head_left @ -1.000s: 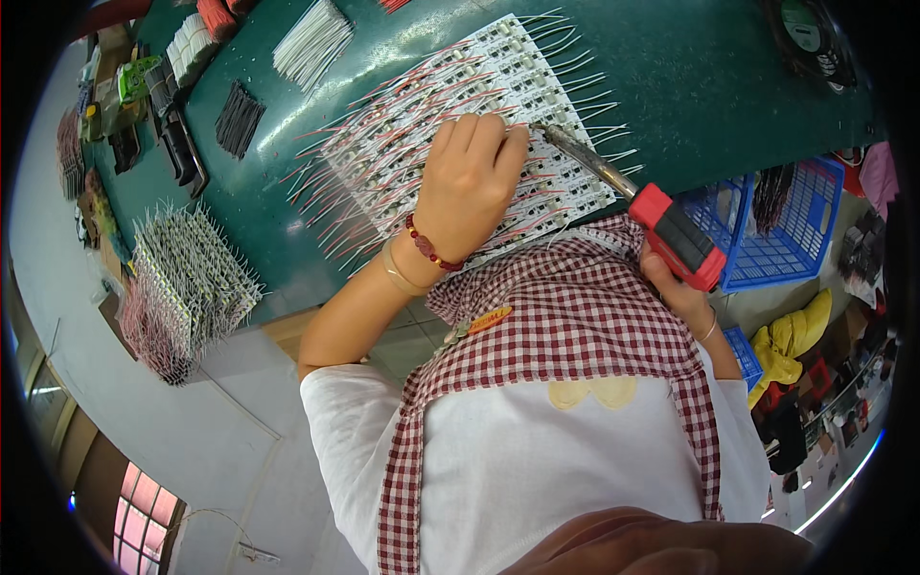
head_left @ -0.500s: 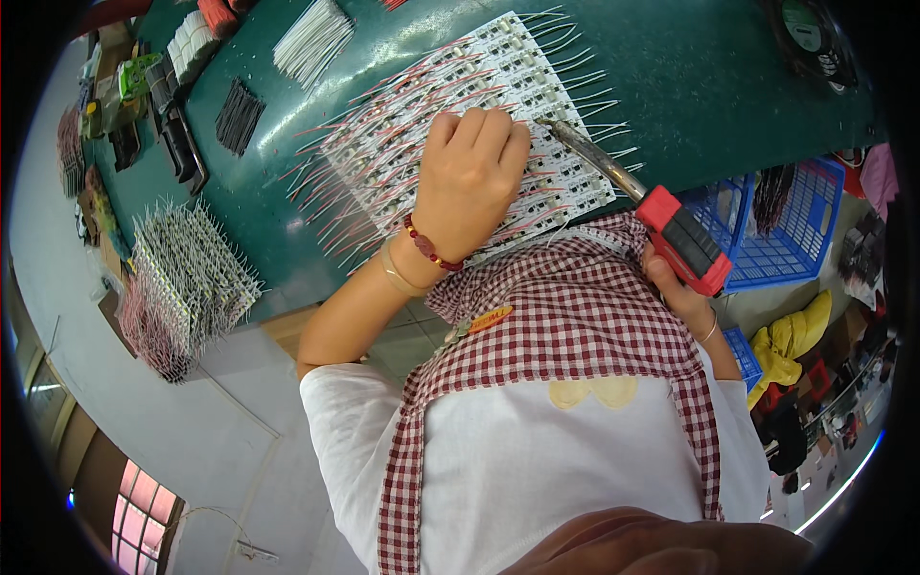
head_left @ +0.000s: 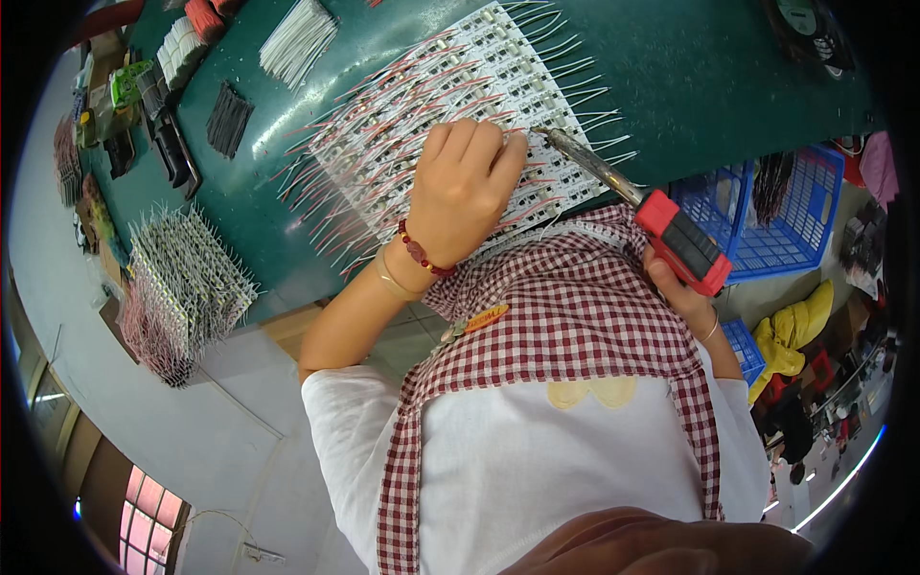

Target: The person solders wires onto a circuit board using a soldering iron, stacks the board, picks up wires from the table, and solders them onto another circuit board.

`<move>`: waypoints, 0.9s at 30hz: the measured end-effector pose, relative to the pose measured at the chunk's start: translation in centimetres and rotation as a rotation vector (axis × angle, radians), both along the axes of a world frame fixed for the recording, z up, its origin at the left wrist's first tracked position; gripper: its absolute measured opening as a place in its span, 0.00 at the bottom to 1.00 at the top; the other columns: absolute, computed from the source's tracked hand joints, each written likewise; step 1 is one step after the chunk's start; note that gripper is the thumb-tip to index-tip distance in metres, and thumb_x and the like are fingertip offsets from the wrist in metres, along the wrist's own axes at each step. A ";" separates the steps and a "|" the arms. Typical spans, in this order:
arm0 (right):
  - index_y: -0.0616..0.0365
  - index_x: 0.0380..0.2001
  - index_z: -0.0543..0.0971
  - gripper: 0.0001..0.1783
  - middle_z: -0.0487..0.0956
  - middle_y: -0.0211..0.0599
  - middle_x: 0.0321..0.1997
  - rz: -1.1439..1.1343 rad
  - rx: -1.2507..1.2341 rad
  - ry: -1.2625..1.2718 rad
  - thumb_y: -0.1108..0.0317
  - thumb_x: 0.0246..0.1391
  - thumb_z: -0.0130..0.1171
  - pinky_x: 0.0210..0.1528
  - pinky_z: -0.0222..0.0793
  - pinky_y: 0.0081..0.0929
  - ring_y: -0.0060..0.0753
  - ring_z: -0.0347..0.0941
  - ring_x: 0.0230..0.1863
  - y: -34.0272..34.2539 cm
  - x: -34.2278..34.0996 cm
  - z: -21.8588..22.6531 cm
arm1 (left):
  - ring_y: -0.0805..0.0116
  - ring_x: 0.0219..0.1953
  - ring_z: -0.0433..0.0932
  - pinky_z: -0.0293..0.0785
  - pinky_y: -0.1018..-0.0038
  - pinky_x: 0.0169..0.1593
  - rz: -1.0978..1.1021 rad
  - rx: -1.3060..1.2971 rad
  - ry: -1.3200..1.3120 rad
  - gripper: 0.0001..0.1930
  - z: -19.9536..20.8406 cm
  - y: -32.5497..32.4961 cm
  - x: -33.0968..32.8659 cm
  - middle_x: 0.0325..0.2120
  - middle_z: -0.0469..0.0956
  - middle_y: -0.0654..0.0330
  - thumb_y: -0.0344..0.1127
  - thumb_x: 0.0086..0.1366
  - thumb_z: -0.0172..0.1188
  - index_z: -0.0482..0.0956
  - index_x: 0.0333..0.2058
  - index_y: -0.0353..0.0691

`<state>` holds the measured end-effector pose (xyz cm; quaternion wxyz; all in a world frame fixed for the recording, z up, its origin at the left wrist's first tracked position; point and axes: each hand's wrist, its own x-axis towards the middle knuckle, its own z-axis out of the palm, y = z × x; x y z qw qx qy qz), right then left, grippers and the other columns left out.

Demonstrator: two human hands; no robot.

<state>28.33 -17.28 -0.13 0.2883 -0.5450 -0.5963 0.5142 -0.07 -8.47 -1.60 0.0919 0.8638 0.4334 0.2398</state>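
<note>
A white panel of small circuit boards [head_left: 498, 48] lies on the green table, with red wires along its left part and pale and dark wires sticking out on its right. My left hand [head_left: 465, 182] rests over the panel's middle, fingers bent and drawn together. Its fingertips point away and are hidden, so what they pinch cannot be made out. In my right hand [head_left: 678, 287] is a soldering iron [head_left: 682, 241] with a red and black handle. Its metal tip slants left onto or just above the panel, close to my left index finger; contact cannot be told.
White wires [head_left: 298, 43] and black wires [head_left: 230, 119] lie in bundles on the table [head_left: 690, 96]. Wired boards [head_left: 187, 273] are stacked at the left edge. Blue baskets [head_left: 786, 216] stand on the right, near a yellow cloth [head_left: 791, 331]. A dark round object [head_left: 810, 34] sits far right.
The panel and table things appear slightly further left and up in the picture. My left hand has shifted a little left and down, its index finger straighter. The soldering iron stays almost in place.
</note>
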 end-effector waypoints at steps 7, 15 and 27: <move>0.60 0.28 0.78 0.10 0.75 0.34 0.25 0.079 0.180 -0.115 0.65 0.43 0.63 0.25 0.66 0.26 0.32 0.73 0.23 0.2 -0.1 -0.5 | 0.65 0.26 0.66 0.61 0.70 0.31 0.001 -0.001 0.001 0.10 0.0 0.0 0.3 0.22 0.65 0.62 0.24 0.49 0.60 0.79 0.33 0.38; 0.61 0.29 0.78 0.11 0.76 0.37 0.26 -0.052 -0.006 0.033 0.66 0.44 0.64 0.26 0.67 0.25 0.32 0.73 0.23 -1.0 0.2 -0.9 | 0.65 0.28 0.67 0.62 0.70 0.32 -0.003 -0.003 0.075 0.09 0.4 0.1 0.6 0.23 0.65 0.61 0.25 0.50 0.58 0.78 0.32 0.37; 0.61 0.30 0.78 0.12 0.76 0.37 0.26 0.038 0.083 -0.057 0.64 0.45 0.64 0.25 0.67 0.25 0.33 0.73 0.23 -0.3 -0.2 -0.7 | 0.65 0.30 0.68 0.62 0.70 0.33 -0.010 -0.040 0.130 0.10 1.0 0.1 0.6 0.25 0.67 0.60 0.25 0.49 0.57 0.77 0.33 0.36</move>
